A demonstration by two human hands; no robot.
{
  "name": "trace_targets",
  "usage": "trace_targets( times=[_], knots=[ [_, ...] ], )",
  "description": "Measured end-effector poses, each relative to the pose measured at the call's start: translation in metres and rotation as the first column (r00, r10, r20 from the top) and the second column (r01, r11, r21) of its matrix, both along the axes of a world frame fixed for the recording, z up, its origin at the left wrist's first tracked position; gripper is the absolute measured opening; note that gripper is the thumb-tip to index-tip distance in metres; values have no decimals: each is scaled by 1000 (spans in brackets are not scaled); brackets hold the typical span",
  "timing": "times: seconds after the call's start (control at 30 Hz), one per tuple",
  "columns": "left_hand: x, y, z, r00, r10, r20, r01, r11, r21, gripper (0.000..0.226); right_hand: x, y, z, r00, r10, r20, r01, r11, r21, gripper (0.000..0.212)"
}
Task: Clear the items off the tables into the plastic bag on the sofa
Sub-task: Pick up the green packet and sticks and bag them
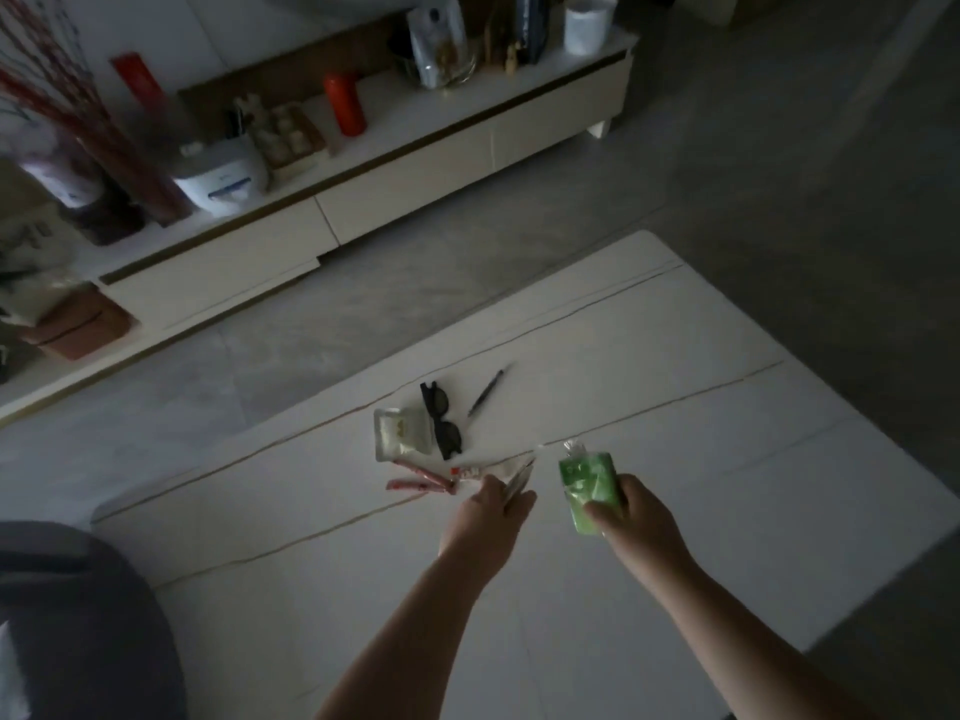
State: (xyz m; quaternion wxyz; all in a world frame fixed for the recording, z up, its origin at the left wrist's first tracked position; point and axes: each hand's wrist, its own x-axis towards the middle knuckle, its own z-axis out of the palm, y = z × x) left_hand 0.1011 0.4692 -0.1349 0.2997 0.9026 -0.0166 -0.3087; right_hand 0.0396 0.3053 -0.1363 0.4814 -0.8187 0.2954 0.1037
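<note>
On the white table point(675, 459), my right hand point(631, 517) grips a green plastic packet point(589, 485) just above the surface. My left hand point(493, 511) holds a thin white packet point(519, 478) whose tip sticks out past the fingers. Lying on the table beyond my hands are two red stick sachets point(421, 478), a pale pouch point(402, 433), black sunglasses point(441, 418) and a dark pen point(485, 392). The plastic bag is not in view.
A long white TV cabinet point(415, 163) stands across the grey floor, carrying red cylinders point(345, 103), a white appliance point(221, 176), boxes and a white roll point(587, 23). A dark grey rounded seat edge point(78, 589) sits at the lower left.
</note>
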Motion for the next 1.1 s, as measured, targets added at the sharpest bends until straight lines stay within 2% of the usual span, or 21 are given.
trace_targets(
  times=[0.1,0.23,0.4,0.47,0.53,0.67,0.83,0.97,1.1],
  knots=[
    [-6,-21,48,998,-57,24,57,998,-15,53,-19,-19,37,996,-87,25,86,996,27,40],
    [-23,-62,99,935,-335,117,330,942,57,40,-64,-53,93,964,-249,91,246,968,47,28],
    [-68,-139,146,895,-428,127,432,902,-4,52,-141,-105,139,890,-437,129,432,899,67,29],
    [-95,-172,162,900,-419,121,429,899,-85,56,-176,-128,149,832,-537,140,531,843,83,21],
    [-125,-204,170,864,-487,131,501,859,-111,56,-213,-150,156,774,-618,137,615,786,68,18],
    [-191,-266,173,785,-601,153,619,774,-133,60,-295,-187,161,650,-743,158,746,664,51,23],
    [-289,-326,170,709,-703,53,697,689,-198,39,-406,-217,157,490,-860,146,869,494,-5,19],
    [-371,-357,170,676,-735,-51,669,642,-373,26,-491,-227,160,377,-914,147,926,376,-40,15],
    [-446,-382,158,582,-813,-5,759,545,-356,20,-568,-224,156,267,-958,102,961,258,-97,18]
  ],
)
